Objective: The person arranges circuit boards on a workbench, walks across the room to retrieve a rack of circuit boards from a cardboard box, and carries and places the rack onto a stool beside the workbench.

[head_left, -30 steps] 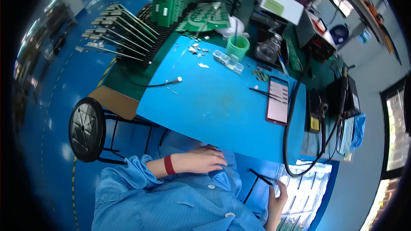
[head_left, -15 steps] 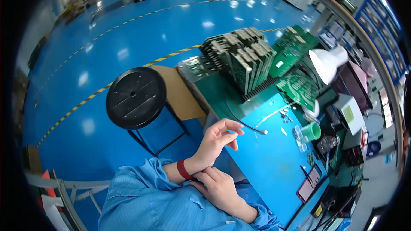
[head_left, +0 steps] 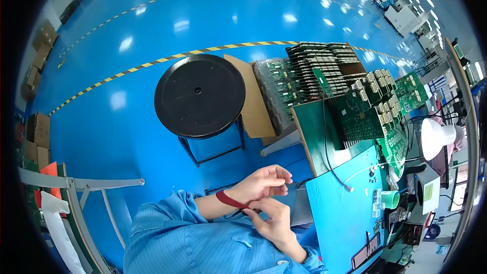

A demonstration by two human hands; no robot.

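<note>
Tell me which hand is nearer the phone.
Right. The right hand is left of the phone, at the red wristband; the left hand is farther off, ahead of the right.

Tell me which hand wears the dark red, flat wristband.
The left hand: the dark red, flat wristband sits on its wrist. The right hand, touching it, shows a bare wrist.

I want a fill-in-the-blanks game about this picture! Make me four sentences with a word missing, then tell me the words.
1. The right hand is at the red wristband on the person's ____ wrist.
2. The stool has a round seat coloured ____.
3. The striped tape line is black and ____.
4. The lamp beside the table has a shade coloured ____.

Missing words: left; black; yellow; white.
</note>
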